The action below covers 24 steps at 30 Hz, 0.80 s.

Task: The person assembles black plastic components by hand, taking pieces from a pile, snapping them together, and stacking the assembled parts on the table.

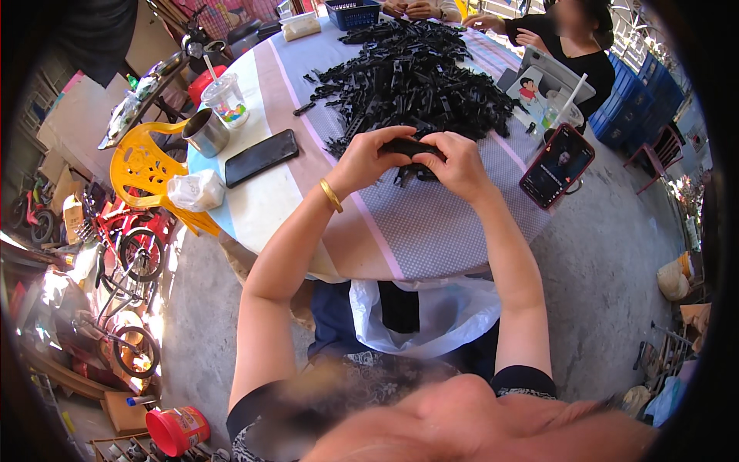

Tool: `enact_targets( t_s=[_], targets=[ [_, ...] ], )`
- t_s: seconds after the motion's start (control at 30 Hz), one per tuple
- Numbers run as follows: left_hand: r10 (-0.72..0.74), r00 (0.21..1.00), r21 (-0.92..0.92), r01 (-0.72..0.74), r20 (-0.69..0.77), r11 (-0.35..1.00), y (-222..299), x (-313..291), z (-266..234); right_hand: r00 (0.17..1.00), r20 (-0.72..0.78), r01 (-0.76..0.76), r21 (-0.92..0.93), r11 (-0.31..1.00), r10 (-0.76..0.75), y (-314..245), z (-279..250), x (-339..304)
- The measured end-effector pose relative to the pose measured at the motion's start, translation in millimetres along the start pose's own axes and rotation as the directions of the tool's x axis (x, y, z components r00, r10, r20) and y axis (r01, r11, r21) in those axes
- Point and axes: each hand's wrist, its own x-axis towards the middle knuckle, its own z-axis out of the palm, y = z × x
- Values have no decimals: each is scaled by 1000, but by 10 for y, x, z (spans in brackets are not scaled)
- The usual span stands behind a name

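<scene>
- Piece [406, 149]: black, between both hands, at the near edge of the pile [408, 77] on the tabletop [454, 231].
- Grip: left hand [369, 159] and right hand [459, 163] both pinching the piece, thumbs toward the wearer, fingers curled around the far side.
- Step in hand, by my reading: two-handed work on one piece; single or joined, cannot tell.
- Next move seems to call for steady thumbs, even pressure.
- Bag [473, 306]: white, at the lap, below the tabletop's near edge.

Parts heap [416, 85] lies on the table [312, 223]; mug [205, 135] to its left; basket [352, 15] behind-left.
</scene>
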Motion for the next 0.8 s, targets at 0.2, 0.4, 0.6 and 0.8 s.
enact_targets(
  t_s=[0.2,0.4,0.6,0.8],
  targets=[
    [-134,949,90,113,285,990,66,-33,-41,922,100,-351,623,699,374,72,-56,36],
    [257,789,58,-346,557,936,126,-196,241,993,97,58,89,994,-67,15,122,8],
    [-135,991,419,124,-3,899,94,12,-103,932,297,282,-230,931,-209,31,271,-130],
    [66,964,780,167,-257,603,-353,0,-127,930,295,300,-259,918,-221,-87,308,-81]
  ],
)
